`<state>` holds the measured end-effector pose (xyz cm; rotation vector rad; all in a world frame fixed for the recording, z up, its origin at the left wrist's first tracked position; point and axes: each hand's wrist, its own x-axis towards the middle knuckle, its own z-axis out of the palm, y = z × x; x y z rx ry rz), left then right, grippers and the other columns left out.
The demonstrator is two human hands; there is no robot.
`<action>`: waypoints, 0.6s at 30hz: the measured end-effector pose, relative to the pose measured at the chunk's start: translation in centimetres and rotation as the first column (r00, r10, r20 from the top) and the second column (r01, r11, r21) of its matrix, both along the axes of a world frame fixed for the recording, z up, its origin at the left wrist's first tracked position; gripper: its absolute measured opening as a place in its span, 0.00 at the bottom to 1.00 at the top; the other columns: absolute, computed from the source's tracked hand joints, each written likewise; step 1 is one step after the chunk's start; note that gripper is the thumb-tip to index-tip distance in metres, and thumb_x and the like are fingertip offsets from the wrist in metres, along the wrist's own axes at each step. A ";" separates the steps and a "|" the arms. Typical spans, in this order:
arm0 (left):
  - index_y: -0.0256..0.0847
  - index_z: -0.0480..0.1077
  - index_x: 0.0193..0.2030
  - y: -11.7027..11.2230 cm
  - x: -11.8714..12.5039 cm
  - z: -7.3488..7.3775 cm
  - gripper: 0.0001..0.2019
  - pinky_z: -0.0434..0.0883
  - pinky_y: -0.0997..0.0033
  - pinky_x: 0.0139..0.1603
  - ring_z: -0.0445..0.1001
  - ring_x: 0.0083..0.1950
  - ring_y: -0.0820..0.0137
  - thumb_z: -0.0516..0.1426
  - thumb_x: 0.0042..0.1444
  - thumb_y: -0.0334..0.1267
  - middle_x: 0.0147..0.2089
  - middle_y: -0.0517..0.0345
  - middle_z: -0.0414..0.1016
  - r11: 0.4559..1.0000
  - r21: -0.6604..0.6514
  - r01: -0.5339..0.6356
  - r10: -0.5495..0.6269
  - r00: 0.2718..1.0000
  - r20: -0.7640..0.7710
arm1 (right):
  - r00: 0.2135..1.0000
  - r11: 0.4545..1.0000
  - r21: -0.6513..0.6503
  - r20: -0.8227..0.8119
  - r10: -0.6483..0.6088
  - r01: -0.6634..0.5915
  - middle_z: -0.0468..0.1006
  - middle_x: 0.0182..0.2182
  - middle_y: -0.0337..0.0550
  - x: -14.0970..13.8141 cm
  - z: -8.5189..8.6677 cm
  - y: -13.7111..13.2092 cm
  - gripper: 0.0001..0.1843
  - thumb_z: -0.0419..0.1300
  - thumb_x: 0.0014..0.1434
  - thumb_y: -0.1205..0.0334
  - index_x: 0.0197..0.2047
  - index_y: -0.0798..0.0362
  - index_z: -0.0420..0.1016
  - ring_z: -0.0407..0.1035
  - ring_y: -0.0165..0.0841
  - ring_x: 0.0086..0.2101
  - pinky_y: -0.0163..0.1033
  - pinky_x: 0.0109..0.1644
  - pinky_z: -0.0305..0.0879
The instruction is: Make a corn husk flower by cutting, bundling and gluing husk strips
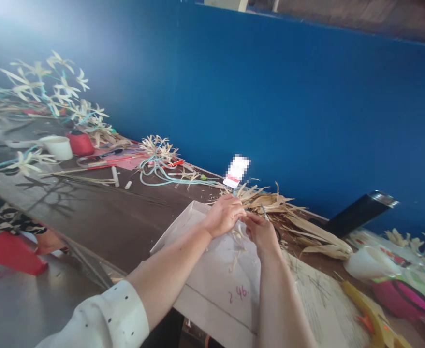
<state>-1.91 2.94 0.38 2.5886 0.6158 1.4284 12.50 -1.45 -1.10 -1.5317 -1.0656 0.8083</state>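
My left hand (224, 214) is closed around a small bundle of pale dried husk strips (238, 244) that hang below it over a white board (212, 285). My right hand (260, 232) is closed too, pinching the same strips and holding a thin blue-tipped tool (265, 212) that points up. Both hands meet above the board's far edge. A heap of dried husk leaves (299, 224) lies just behind them.
A dark wooden table (99, 217) runs along a blue wall (270, 96). Finished husk flowers (52, 87), a white cup (58, 146), a red pot (80, 143) and blue stems (157, 171) sit at the left. A black cylinder (357, 212), another white cup (368, 263) and a yellow glue gun (368, 314) are at the right.
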 end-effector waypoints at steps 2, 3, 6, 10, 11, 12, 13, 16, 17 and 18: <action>0.38 0.72 0.30 -0.2 0.0 0.3 0.11 0.63 0.69 0.44 0.67 0.38 0.71 0.50 0.57 0.34 0.33 0.54 0.73 0.999 -0.037 0.008 -0.005 0.997 0.083 | 0.998 0.999 0.006 0.059 -0.039 0.039 0.71 0.18 0.40 0.4 -0.1 0.1 0.13 0.63 0.39 0.58 0.29 0.56 0.80 0.57 0.26 0.17 0.32 0.19 0.50; 0.38 0.72 0.31 -0.2 0.0 0.4 0.10 0.64 0.69 0.44 0.67 0.39 0.71 0.51 0.57 0.34 0.33 0.53 0.73 0.997 -0.072 0.005 0.005 0.991 0.133 | 0.996 0.998 0.007 0.075 -0.057 0.057 0.74 0.20 0.41 0.5 -0.1 0.1 0.13 0.63 0.40 0.58 0.30 0.55 0.80 0.58 0.26 0.17 0.32 0.19 0.51; 0.38 0.72 0.31 0.1 0.0 0.3 0.09 0.64 0.71 0.43 0.68 0.40 0.71 0.53 0.55 0.37 0.34 0.54 0.74 0.966 -0.257 -0.029 0.091 0.969 0.231 | 0.996 0.995 0.035 0.004 -0.094 0.094 0.76 0.25 0.43 0.6 -0.1 0.2 0.20 0.61 0.43 0.55 0.38 0.56 0.79 0.55 0.24 0.16 0.32 0.18 0.48; 0.38 0.71 0.33 0.8 -0.1 -0.1 0.11 0.64 0.77 0.36 0.69 0.32 0.74 0.52 0.55 0.42 0.31 0.59 0.74 0.816 -0.576 -0.045 0.195 0.960 0.202 | 0.974 0.986 0.088 -0.187 -0.125 0.143 0.75 0.28 0.42 -0.1 0.4 0.1 0.27 0.64 0.41 0.51 0.44 0.56 0.76 0.52 0.22 0.15 0.31 0.16 0.43; 0.38 0.71 0.32 0.9 -0.1 -0.2 0.11 0.64 0.78 0.36 0.70 0.32 0.75 0.51 0.56 0.42 0.31 0.60 0.75 0.795 -0.607 -0.023 0.179 0.964 0.198 | 0.969 0.987 0.083 -0.220 -0.116 0.137 0.75 0.28 0.42 -0.3 0.6 0.1 0.27 0.64 0.40 0.51 0.44 0.55 0.76 0.52 0.21 0.15 0.31 0.16 0.42; 0.38 0.71 0.31 0.9 -0.1 -0.2 0.12 0.64 0.78 0.36 0.70 0.32 0.75 0.50 0.56 0.42 0.31 0.60 0.75 0.783 -0.621 -0.008 0.164 0.967 0.195 | 0.964 0.990 0.080 -0.247 -0.097 0.120 0.75 0.29 0.42 -0.5 0.7 0.0 0.27 0.65 0.40 0.50 0.43 0.54 0.76 0.51 0.20 0.15 0.30 0.16 0.41; 0.38 0.71 0.31 0.9 -0.1 -0.2 0.12 0.64 0.78 0.36 0.70 0.32 0.75 0.50 0.56 0.42 0.31 0.61 0.75 0.782 -0.624 0.004 0.148 0.970 0.193 | 0.961 0.992 0.081 -0.269 -0.071 0.096 0.75 0.29 0.42 -0.6 0.9 -0.1 0.26 0.65 0.41 0.50 0.43 0.54 0.76 0.50 0.20 0.15 0.30 0.16 0.41; 0.38 0.72 0.30 0.6 -0.2 0.0 0.13 0.63 0.78 0.37 0.70 0.33 0.75 0.50 0.55 0.43 0.31 0.61 0.75 0.783 -0.622 0.023 0.118 0.976 0.184 | 0.955 0.994 0.108 -0.296 0.016 0.017 0.73 0.29 0.41 -0.8 1.2 -0.3 0.25 0.64 0.42 0.47 0.41 0.54 0.76 0.49 0.19 0.16 0.30 0.17 0.41; 0.38 0.73 0.30 0.5 -0.2 0.1 0.13 0.63 0.78 0.37 0.70 0.33 0.74 0.50 0.55 0.43 0.31 0.62 0.75 0.778 -0.628 0.031 0.106 0.978 0.180 | 0.954 0.993 0.114 -0.297 0.043 -0.010 0.72 0.28 0.40 -0.8 1.2 -0.4 0.25 0.64 0.43 0.46 0.40 0.55 0.76 0.49 0.19 0.16 0.30 0.17 0.40; 0.38 0.73 0.31 0.4 -0.2 0.1 0.13 0.63 0.78 0.37 0.70 0.34 0.74 0.50 0.54 0.43 0.31 0.62 0.75 0.771 -0.636 0.045 0.090 0.980 0.179 | 0.952 0.993 0.114 -0.298 0.068 -0.036 0.71 0.26 0.39 -0.9 1.3 -0.5 0.25 0.64 0.43 0.46 0.39 0.55 0.76 0.47 0.19 0.16 0.30 0.17 0.39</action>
